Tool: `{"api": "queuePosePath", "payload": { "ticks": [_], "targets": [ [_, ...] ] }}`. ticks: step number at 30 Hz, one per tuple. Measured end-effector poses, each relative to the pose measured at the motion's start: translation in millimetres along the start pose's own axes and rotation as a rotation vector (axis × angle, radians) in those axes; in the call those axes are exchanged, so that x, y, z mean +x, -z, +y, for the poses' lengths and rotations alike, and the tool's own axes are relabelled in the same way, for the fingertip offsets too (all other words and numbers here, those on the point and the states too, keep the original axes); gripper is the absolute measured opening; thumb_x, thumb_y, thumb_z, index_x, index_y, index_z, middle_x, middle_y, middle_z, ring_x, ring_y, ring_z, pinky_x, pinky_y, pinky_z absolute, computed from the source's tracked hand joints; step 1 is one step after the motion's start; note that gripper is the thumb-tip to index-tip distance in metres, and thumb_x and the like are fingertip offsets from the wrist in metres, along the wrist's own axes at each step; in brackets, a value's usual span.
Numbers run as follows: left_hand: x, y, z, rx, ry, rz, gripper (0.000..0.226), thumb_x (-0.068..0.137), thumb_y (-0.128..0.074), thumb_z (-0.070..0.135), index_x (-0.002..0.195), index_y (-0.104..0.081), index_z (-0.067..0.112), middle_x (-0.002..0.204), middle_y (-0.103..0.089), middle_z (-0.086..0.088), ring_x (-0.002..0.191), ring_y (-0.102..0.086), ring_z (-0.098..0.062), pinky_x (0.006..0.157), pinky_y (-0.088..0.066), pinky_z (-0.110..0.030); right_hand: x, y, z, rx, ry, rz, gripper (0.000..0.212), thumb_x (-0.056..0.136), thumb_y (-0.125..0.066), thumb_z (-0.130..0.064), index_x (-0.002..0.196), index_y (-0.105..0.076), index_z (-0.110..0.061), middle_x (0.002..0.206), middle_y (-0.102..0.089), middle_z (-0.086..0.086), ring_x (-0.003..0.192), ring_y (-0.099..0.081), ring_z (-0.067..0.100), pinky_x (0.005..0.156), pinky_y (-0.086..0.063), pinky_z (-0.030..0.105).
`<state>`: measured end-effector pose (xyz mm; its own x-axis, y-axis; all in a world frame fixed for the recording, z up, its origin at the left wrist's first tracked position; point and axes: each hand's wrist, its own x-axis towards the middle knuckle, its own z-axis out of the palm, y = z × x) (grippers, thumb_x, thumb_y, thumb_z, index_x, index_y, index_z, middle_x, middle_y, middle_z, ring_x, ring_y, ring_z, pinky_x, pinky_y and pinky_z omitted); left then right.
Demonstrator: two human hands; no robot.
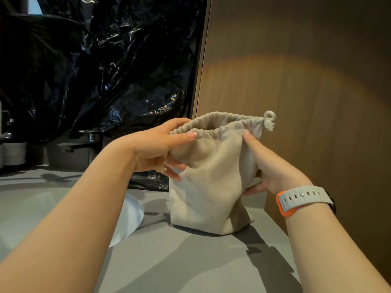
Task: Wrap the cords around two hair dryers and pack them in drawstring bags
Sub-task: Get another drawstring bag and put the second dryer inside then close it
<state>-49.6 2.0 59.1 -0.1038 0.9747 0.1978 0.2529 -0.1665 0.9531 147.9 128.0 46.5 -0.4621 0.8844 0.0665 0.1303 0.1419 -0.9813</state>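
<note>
Both forearms are reaching forward, converging on the drawstring bag point(211, 176). Left hand point(154, 146) is pinching its rim, thumb lying along the near edge, the other fingers curling underneath. Right hand point(275, 172), with a watch band point(304, 197) on the wrist, is gripping the bag's right side, thumb pointing up, fingers wrapping behind.

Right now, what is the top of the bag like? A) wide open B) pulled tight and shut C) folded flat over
A: the drawstring bag stands with its gathered mouth gaping open, while the left hand and the right hand hold its sides.
</note>
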Motion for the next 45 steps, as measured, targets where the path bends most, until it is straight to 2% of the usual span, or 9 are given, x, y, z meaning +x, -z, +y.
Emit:
{"api": "queuePosePath", "payload": {
  "ticks": [6,14,16,19,21,28,32,37,45],
  "targets": [
    [7.5,-7.4,-4.5,-0.138,0.034,-0.105,0.045,0.081,-0.062,0.030,0.124,-0.053,0.023,0.123,-0.059,-0.014,0.091,-0.068,-0.035,0.078,-0.055,-0.054,5.3,-6.7,2.0,0.055,-0.023,-0.014,0.036,0.092,-0.049,-0.048,0.121,-0.052,-0.029,0.120,-0.057,0.007,0.104,-0.056,0.031,0.062,-0.057,0.052],
    [16.4,-19.3,7.1,-0.416,-0.087,0.093,0.072,0.062,-0.062,0.056,0.120,-0.062,0.013,0.122,-0.063,-0.013,0.107,-0.063,-0.031,0.089,-0.053,-0.046,12.0,-4.1,-14.9,0.456,0.057,0.037,0.047,0.094,-0.043,-0.047,0.133,-0.043,-0.021,0.122,-0.053,0.009,0.107,-0.053,0.037,0.067,-0.048,0.056],
    [17.8,-20.9,9.6,-0.473,-0.136,0.110,0.081,0.064,-0.062,0.060,0.122,-0.059,0.004,0.120,-0.063,-0.015,0.100,-0.067,-0.026,0.086,-0.055,-0.040,13.8,-6.7,-14.1,0.560,0.105,0.039,0.042,0.094,-0.042,-0.047,0.127,-0.048,-0.022,0.119,-0.057,0.009,0.102,-0.055,0.033,0.070,-0.048,0.055],
    [21.1,-22.1,6.2,-0.585,-0.202,0.136,0.105,0.062,-0.071,0.061,0.138,-0.038,-0.003,0.134,-0.050,-0.023,0.092,-0.062,-0.014,0.064,-0.056,-0.031,20.6,-13.0,-5.3,0.702,0.161,0.016,0.043,0.095,-0.040,-0.046,0.128,-0.050,-0.020,0.121,-0.060,0.009,0.108,-0.056,0.032,0.075,-0.049,0.058],
    [24.9,-22.1,1.2,-0.598,-0.238,0.166,0.112,0.058,-0.069,0.061,0.142,-0.031,-0.001,0.140,-0.043,-0.025,0.100,-0.059,-0.016,0.074,-0.053,-0.032,25.3,-15.4,0.1,0.736,0.186,0.029,0.045,0.095,-0.041,-0.046,0.132,-0.047,-0.022,0.125,-0.058,0.011,0.112,-0.055,0.036,0.081,-0.047,0.064],
    [19.3,-21.6,-6.1,-0.598,-0.235,0.169,0.100,0.070,-0.059,0.060,0.142,-0.030,-0.003,0.134,-0.052,-0.021,0.119,-0.055,-0.028,0.092,-0.047,-0.037,14.7,-17.9,4.7,0.715,0.227,0.037,0.044,0.096,-0.039,-0.045,0.133,-0.047,-0.022,0.126,-0.058,0.010,0.111,-0.057,0.035,0.086,-0.046,0.064],
    [-9.0,-28.6,-1.1,-0.582,-0.201,0.203,0.093,0.076,-0.058,0.058,0.141,-0.031,-0.003,0.131,-0.055,-0.019,0.108,-0.062,-0.026,0.087,-0.050,-0.037,-14.2,-16.9,16.4,0.650,0.258,0.049,0.043,0.095,-0.041,-0.046,0.128,-0.053,-0.022,0.124,-0.061,0.008,0.111,-0.058,0.031,0.087,-0.049,0.058],
    [-56.0,-48.9,-3.5,-0.646,-0.188,0.278,0.080,0.079,-0.050,0.049,0.140,-0.032,0.000,0.111,-0.064,-0.015,0.109,-0.062,-0.029,0.103,-0.041,-0.045,-62.1,-1.6,31.3,0.599,0.245,0.072,0.045,0.094,-0.043,-0.045,0.126,-0.053,-0.014,0.116,-0.065,0.014,0.105,-0.062,0.031,0.078,-0.054,0.045],
    [-124.0,-76.7,-17.5,-0.645,-0.086,0.233,0.084,0.069,-0.059,0.045,0.137,-0.039,0.001,0.125,-0.058,-0.019,0.112,-0.059,-0.028,0.102,-0.041,-0.043,-139.1,-0.3,56.3,0.556,0.271,0.073,0.021,0.098,-0.040,-0.031,0.101,-0.061,-0.029,0.105,-0.068,-0.003,0.103,-0.061,0.021,0.087,-0.052,0.046]
  ]
}}
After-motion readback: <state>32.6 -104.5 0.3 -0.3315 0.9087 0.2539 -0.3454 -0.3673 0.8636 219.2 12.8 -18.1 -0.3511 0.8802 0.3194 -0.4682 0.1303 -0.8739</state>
